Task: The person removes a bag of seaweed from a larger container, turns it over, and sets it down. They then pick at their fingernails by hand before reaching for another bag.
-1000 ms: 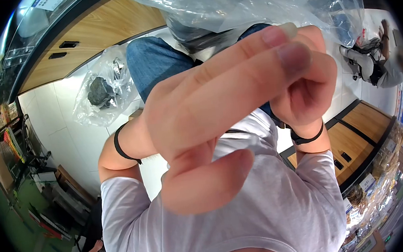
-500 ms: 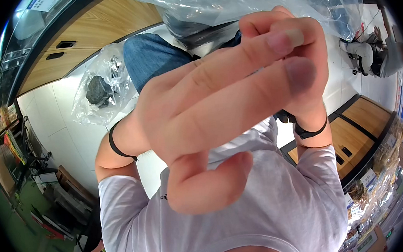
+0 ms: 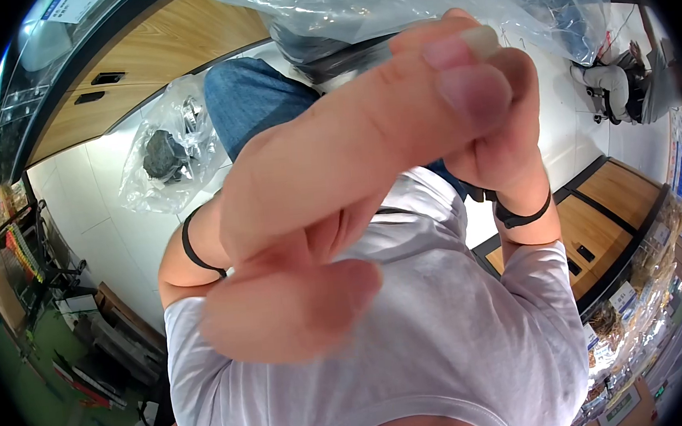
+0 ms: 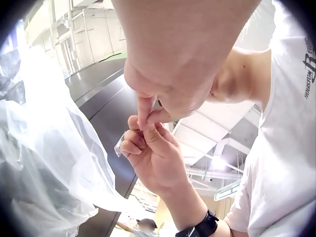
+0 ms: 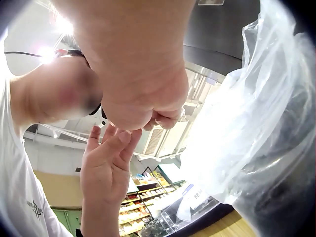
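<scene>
Both hands meet close in front of the head camera. In the head view my left hand (image 3: 305, 168) reaches across with its fingers nearly straight. Its thumb (image 3: 293, 317), blurred, stands well away from them. Behind the left fingertips is my right hand (image 3: 511, 139), fingers curled. The left wrist view shows the right thumb (image 4: 157, 143) tip right at the left fingertips. A small clear plastic piece (image 4: 118, 148) sticks out beside the curled right fingers, mostly hidden by them. I cannot tell whether the left fingertips grip anything.
A large clear plastic bag (image 3: 421, 6) lies ahead of the knees. Another clear bag (image 3: 167, 146) with something dark inside rests on the tiled floor. Wood-fronted cabinets (image 3: 175, 34) stand on both sides. A person (image 3: 627, 86) sits at far right.
My left hand has shifted slightly left, its thumb drawn back leftward from the fingers. The right hand has moved up and left behind the left fingertips. The person at right has changed posture.
</scene>
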